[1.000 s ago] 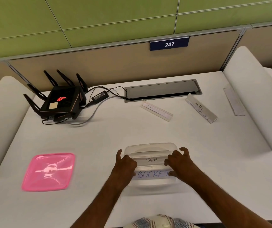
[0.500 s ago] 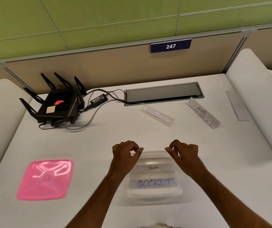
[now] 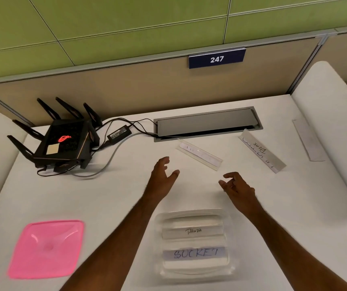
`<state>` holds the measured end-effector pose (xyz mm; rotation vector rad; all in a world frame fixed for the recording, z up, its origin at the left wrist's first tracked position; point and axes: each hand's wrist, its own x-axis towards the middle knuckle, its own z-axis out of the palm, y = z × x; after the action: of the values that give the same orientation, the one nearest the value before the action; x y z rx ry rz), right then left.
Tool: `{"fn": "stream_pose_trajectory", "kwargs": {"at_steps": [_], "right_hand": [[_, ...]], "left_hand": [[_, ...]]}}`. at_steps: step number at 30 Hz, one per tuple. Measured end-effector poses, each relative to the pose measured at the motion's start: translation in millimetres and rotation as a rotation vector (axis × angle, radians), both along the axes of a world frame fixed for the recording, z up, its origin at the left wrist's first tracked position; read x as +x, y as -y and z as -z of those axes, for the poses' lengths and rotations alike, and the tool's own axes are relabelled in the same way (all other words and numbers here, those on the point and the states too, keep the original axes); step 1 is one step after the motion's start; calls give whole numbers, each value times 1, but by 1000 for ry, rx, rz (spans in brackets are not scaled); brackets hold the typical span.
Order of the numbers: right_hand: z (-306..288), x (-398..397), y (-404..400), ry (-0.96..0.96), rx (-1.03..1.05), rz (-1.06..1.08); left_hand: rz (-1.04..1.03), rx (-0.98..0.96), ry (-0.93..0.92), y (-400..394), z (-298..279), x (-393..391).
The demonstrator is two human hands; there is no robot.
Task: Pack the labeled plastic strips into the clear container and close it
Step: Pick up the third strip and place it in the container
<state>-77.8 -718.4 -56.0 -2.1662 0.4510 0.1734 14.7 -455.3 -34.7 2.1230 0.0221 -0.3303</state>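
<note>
Two labelled strips lie in my clear plastic container [image 3: 193, 242]; beyond it my left hand [image 3: 163, 177] and right hand [image 3: 236, 186] hover empty, fingers loose, short of two clear labelled strips [image 3: 199, 154]; pink square lid [image 3: 46, 247] waits left of it

Sitting near the desk [image 3: 273, 206] front edge: container [image 3: 193, 269] holding "PANDA" strip [image 3: 192, 231] behind "SOCKET" strip [image 3: 195, 253]. Lying left of it: lid [image 3: 46, 248]. Resting far left: router [image 3: 63, 143]. Lying behind: three loose strips [image 3: 199, 153], right of router.
</note>
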Motion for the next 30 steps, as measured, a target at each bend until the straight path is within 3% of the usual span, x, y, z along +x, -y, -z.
{"fn": "stream_pose_trajectory", "kwargs": {"at_steps": [8, 19, 30], "right_hand": [[28, 38, 7, -127, 65, 74], [48, 69, 4, -140, 75, 70], [55, 73, 4, -12, 164, 83]], "left_hand": [[56, 91, -114, 18, 26, 55], [45, 138, -171, 43, 46, 104], [74, 147, -185, 55, 46, 115]]}}
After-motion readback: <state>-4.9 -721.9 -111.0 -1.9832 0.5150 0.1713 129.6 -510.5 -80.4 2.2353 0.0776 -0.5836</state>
